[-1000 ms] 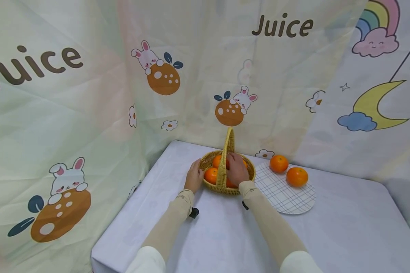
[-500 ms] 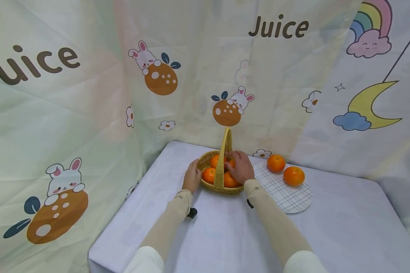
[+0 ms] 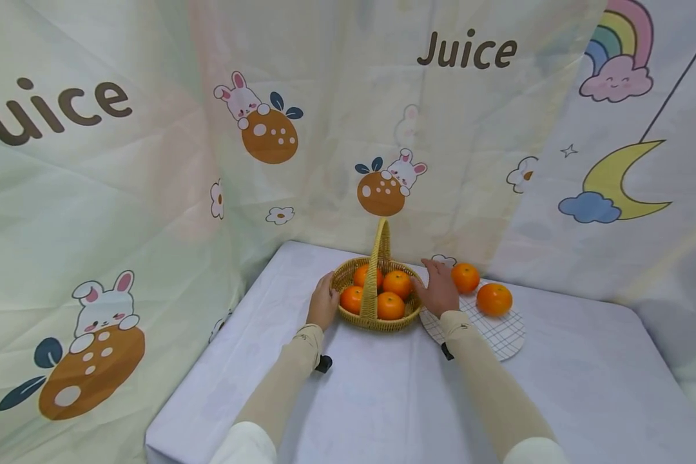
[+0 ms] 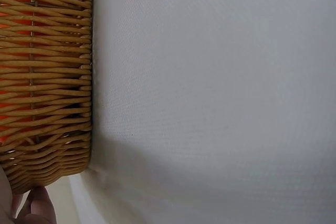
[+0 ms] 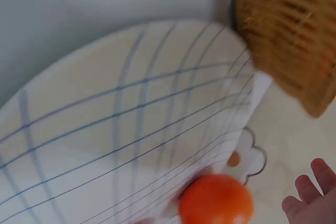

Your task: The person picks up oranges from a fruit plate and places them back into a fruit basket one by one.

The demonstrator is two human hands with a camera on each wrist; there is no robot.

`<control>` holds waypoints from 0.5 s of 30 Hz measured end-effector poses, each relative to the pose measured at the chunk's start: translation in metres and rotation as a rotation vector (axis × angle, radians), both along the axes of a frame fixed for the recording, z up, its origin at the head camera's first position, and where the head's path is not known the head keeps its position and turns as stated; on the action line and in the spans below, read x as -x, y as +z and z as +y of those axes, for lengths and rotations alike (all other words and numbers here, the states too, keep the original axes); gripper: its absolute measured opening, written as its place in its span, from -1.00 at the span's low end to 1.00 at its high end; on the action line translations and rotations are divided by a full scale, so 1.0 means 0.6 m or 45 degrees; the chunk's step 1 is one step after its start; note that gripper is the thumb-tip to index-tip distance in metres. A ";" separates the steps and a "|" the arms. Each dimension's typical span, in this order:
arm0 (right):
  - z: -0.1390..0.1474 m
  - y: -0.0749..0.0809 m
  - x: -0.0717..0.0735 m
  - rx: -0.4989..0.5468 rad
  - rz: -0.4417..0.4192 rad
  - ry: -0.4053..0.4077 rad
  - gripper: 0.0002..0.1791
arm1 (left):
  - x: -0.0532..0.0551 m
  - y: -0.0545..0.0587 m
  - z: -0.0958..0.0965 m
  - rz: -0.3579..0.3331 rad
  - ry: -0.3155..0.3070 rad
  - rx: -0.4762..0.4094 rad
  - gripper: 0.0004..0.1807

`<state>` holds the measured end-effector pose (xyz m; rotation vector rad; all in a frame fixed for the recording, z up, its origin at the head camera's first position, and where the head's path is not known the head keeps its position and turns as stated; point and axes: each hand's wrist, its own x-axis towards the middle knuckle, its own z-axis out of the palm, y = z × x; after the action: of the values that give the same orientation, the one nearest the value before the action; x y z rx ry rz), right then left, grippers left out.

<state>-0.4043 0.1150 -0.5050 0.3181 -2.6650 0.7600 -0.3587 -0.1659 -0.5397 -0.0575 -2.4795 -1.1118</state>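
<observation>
A yellow wicker basket [image 3: 383, 325] with a tall handle stands near the table's back edge, with several oranges [image 3: 391, 306] inside. My left hand [image 3: 322, 303] holds the basket's left side. In the left wrist view, bent fingers [image 4: 41, 205] lie against the woven wall. My right hand [image 3: 439, 290] is above the gap between the basket and a round white checked mat [image 3: 501, 338], its fingers spread and nothing in them. On the mat, one orange [image 3: 495, 299] lies at the right and another orange [image 3: 465, 278] farther back, close beside my right hand.
A white cloth covers the table [image 3: 377, 399]. Directly behind it hangs a printed curtain [image 3: 336, 129] with bunnies and oranges, and another side of it closes off the left. In the right wrist view the basket wall stands right beside the mat's edge.
My right hand has come up out of the basket and moved right toward the mat, leaving an orange in the basket. My left hand stays at the basket's side. The view has shifted slightly.
</observation>
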 end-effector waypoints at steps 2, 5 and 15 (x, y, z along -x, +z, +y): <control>0.020 -0.008 0.003 -0.008 -0.019 -0.036 -0.35 | 0.000 0.000 -0.001 -0.005 -0.001 -0.011 -0.48; 0.046 -0.012 0.006 -0.018 -0.029 -0.062 -0.35 | 0.000 -0.001 -0.003 -0.017 -0.001 -0.018 -0.48; 0.107 -0.009 0.013 -0.034 -0.023 -0.098 -0.33 | 0.003 -0.004 -0.005 -0.021 -0.008 -0.006 -0.48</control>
<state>-0.4119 0.1793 -0.5106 0.2145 -2.6894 0.7077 -0.3602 -0.1687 -0.5423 -0.0549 -2.4926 -1.1256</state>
